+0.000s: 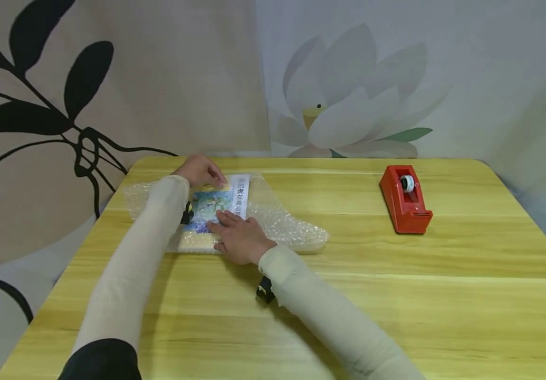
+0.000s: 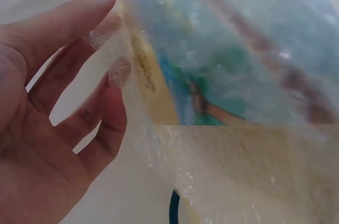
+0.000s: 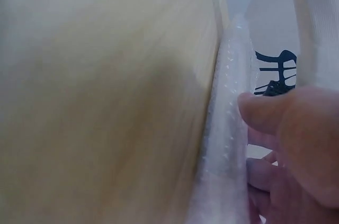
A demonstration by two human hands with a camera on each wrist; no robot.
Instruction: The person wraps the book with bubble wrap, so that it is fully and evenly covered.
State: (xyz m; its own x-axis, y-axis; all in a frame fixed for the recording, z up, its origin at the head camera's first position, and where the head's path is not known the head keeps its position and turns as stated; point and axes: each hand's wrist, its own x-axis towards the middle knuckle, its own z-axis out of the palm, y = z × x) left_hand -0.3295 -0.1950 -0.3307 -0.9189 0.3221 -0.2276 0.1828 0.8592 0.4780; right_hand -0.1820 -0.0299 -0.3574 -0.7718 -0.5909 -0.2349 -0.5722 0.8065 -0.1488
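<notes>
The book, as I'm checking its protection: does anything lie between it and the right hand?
Yes: clear bubble wrap lies over the book, under the right hand. Nothing else visible stands between them.

Red tape dispenser (image 1: 398,211): on right part of wood-grain surface (image 1: 481,316), tape roll (image 1: 410,183) fitted. Backdrop (image 1: 197,74): pale lotus print (image 1: 363,113); black leaf print (image 1: 88,79) at left.

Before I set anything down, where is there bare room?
Bare tabletop lies between the bubble wrap and red tape dispenser, right of the dispenser, and between left sleeve and right sleeve. Crowded: far left, where left hand and right hand work at the book.
</notes>
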